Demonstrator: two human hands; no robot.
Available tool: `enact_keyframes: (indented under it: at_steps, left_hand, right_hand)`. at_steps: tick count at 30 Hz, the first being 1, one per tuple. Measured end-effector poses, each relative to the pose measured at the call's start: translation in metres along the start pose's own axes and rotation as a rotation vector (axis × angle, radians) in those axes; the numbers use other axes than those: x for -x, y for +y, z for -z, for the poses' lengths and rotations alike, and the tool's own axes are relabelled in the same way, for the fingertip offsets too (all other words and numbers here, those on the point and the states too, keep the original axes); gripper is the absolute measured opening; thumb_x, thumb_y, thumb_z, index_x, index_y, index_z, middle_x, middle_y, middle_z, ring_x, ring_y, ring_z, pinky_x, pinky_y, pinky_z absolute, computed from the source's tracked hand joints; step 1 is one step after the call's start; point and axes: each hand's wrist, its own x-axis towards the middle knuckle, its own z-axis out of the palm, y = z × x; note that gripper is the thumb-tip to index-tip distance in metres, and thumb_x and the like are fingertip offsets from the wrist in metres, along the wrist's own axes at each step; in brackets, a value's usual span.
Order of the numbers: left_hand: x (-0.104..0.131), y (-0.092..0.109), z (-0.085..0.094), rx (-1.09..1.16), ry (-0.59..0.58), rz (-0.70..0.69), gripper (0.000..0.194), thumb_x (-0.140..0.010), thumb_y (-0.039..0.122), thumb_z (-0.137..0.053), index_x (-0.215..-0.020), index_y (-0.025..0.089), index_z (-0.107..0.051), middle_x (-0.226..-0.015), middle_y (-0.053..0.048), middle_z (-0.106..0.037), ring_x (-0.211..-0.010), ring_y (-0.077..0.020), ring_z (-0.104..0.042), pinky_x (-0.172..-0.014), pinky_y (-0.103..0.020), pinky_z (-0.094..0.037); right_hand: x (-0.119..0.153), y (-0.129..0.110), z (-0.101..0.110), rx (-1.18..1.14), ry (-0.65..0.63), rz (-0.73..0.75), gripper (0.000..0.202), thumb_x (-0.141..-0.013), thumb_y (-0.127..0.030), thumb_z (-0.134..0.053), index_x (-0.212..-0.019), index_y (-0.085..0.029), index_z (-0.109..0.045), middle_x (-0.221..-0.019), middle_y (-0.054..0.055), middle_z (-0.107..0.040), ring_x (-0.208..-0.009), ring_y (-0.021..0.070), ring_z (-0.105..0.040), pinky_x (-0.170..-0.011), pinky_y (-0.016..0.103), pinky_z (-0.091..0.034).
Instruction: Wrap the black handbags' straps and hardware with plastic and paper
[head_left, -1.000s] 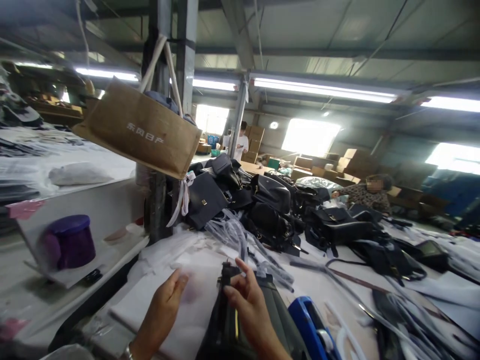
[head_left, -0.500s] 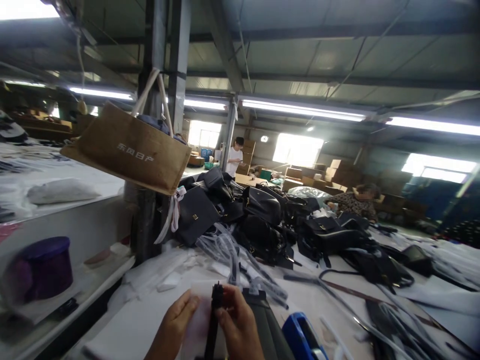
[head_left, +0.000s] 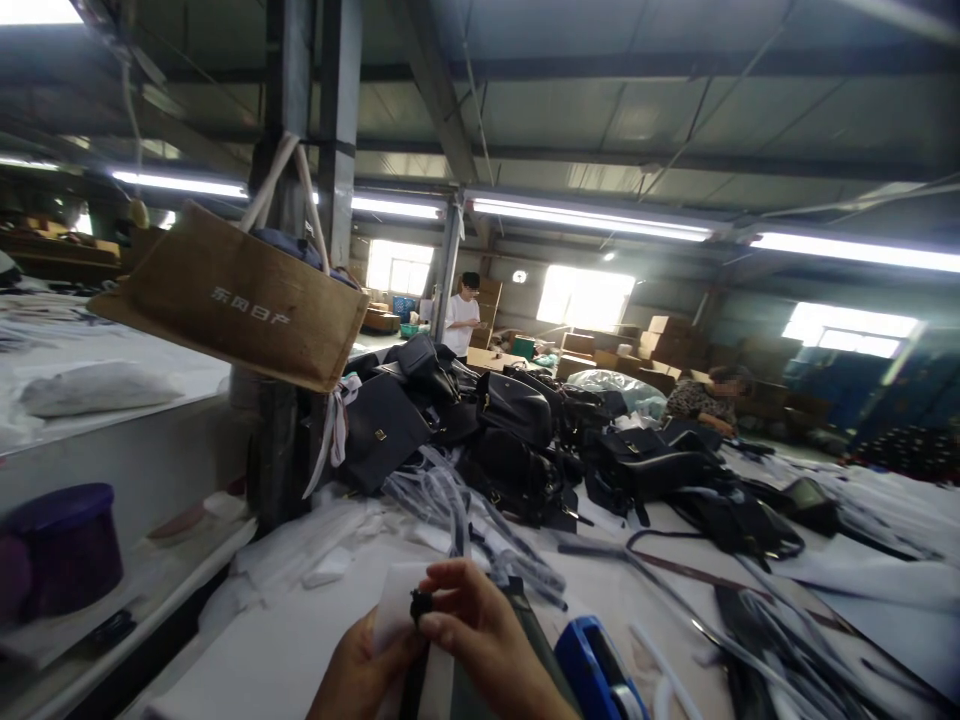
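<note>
At the lower middle, my left hand [head_left: 364, 660] is closed on a black strap [head_left: 415, 680] and a thin white sheet [head_left: 397, 598] standing up behind it. My right hand [head_left: 487, 630] pinches the strap's top end with thumb and fingers, where a small dark buckle-like piece [head_left: 420, 604] shows. Its finer detail is too blurred to make out. Just right of my hands lies a dark bag piece [head_left: 536, 640], partly covered by my right forearm. Beside that piece is a blue object with a grey part [head_left: 596, 665], cut off by the lower edge.
Black bags [head_left: 517, 405] are heaped across the table, with clear plastic strips [head_left: 442, 495] before them. A brown tote [head_left: 247, 310] hangs on a post at left, above a purple bucket [head_left: 71, 550]. One person [head_left: 461, 320] stands far back; another [head_left: 705, 400] is behind the bags.
My right fingers have shifted left over the strap's top end, and both hands are closer together. The strap's end has tilted and sits lower. The view has turned slightly to the right.
</note>
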Motion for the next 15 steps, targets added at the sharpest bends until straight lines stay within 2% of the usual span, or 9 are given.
enact_keyframes:
  at_steps: [3,5,8,12,13,15]
  left_hand:
    - [0.002,0.007,-0.006,-0.180,0.002,-0.058,0.046,-0.083,0.047,-0.063,-0.117,0.016,-0.066,-0.100,-0.006,-0.075,-0.095,-0.0286,-0.067,-0.080,-0.033,-0.052]
    - [0.004,0.010,-0.007,-0.292,0.012,-0.094,0.044,-0.085,0.046,-0.061,-0.117,0.016,-0.065,-0.100,-0.005,-0.075,-0.093,-0.0270,-0.066,-0.079,-0.030,-0.052]
    - [0.004,0.010,-0.006,-0.384,0.048,-0.089,0.044,-0.085,0.045,-0.061,-0.117,0.016,-0.065,-0.096,-0.004,-0.075,-0.088,-0.0258,-0.067,-0.076,-0.028,-0.051]
    - [0.002,0.005,-0.005,-0.337,0.045,-0.049,0.051,-0.080,0.049,-0.065,-0.117,0.015,-0.064,-0.092,-0.005,-0.075,-0.089,-0.0280,-0.066,-0.076,-0.030,-0.051]
    - [0.000,0.003,-0.004,-0.329,0.042,-0.044,0.051,-0.078,0.051,-0.065,-0.115,0.015,-0.065,-0.090,-0.005,-0.075,-0.088,-0.0284,-0.066,-0.075,-0.030,-0.051]
    - [-0.003,-0.002,-0.002,-0.333,0.035,-0.044,0.051,-0.077,0.054,-0.065,-0.111,0.015,-0.067,-0.087,-0.005,-0.075,-0.086,-0.0286,-0.067,-0.075,-0.030,-0.052]
  right_hand:
    - [-0.005,0.004,0.001,0.070,0.105,-0.024,0.024,-0.076,-0.033,-0.072,-0.091,-0.016,-0.065,-0.076,0.001,-0.062,-0.070,0.0145,-0.057,-0.066,0.027,-0.042]
    - [-0.007,0.003,0.000,0.079,0.114,-0.025,0.020,-0.078,-0.034,-0.068,-0.086,-0.016,-0.064,-0.070,-0.001,-0.058,-0.064,0.0129,-0.054,-0.063,0.025,-0.040]
    - [-0.003,-0.008,0.003,0.300,0.090,0.080,0.009,-0.081,-0.023,-0.063,-0.089,-0.019,-0.064,-0.080,0.000,-0.061,-0.071,0.0138,-0.055,-0.066,0.025,-0.040]
    - [0.004,-0.023,0.010,0.769,0.078,0.261,0.017,-0.083,-0.009,-0.052,-0.087,-0.021,-0.064,-0.087,0.001,-0.060,-0.074,0.0138,-0.055,-0.068,0.026,-0.037]
    - [0.004,-0.023,0.011,0.781,0.079,0.264,0.017,-0.083,-0.008,-0.052,-0.085,-0.021,-0.063,-0.086,0.001,-0.059,-0.074,0.0137,-0.055,-0.066,0.026,-0.036]
    - [0.001,-0.020,0.013,0.630,0.101,0.212,0.017,-0.078,-0.007,-0.055,-0.085,-0.020,-0.062,-0.082,0.000,-0.059,-0.074,0.0135,-0.055,-0.065,0.024,-0.037]
